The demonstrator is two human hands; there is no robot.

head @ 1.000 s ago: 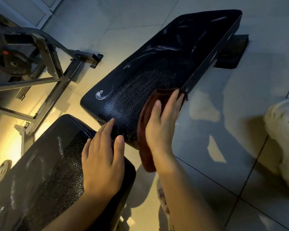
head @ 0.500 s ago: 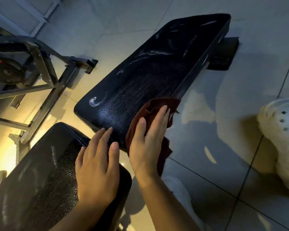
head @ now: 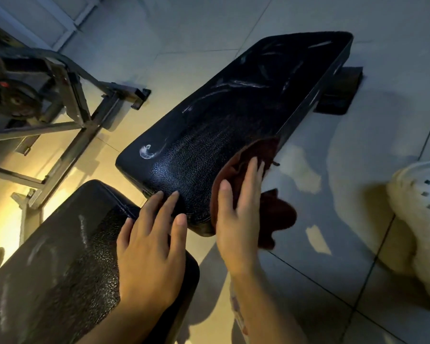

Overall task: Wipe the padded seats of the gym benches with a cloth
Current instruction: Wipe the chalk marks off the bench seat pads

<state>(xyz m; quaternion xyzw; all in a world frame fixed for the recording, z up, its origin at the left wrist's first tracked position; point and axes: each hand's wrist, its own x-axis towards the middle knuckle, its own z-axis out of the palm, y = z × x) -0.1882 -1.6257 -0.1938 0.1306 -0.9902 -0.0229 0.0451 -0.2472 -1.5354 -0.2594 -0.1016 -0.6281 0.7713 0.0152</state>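
Single head-worn, wide-angle view, looking forward and steeply down from above and close behind two outstretched hands. Left hand [head: 149, 256] and right hand [head: 236, 219] filling the lower centre, forearms running off the bottom edge. Nearer padded bench [head: 55, 264] at lower left, cut by the frame; farther padded bench [head: 246, 115] stretching away toward upper right. Tiled floor [head: 333, 199] on the right, metal frame [head: 67, 112] at upper left. Straight lines bowed toward the edges.

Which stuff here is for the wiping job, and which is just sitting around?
For the job:
- dark red cloth, pressed by the right hand
- long black padded bench seat
- nearer black padded seat, under the left hand

Just there:
- grey metal frame
- white perforated shoe
- tiled floor
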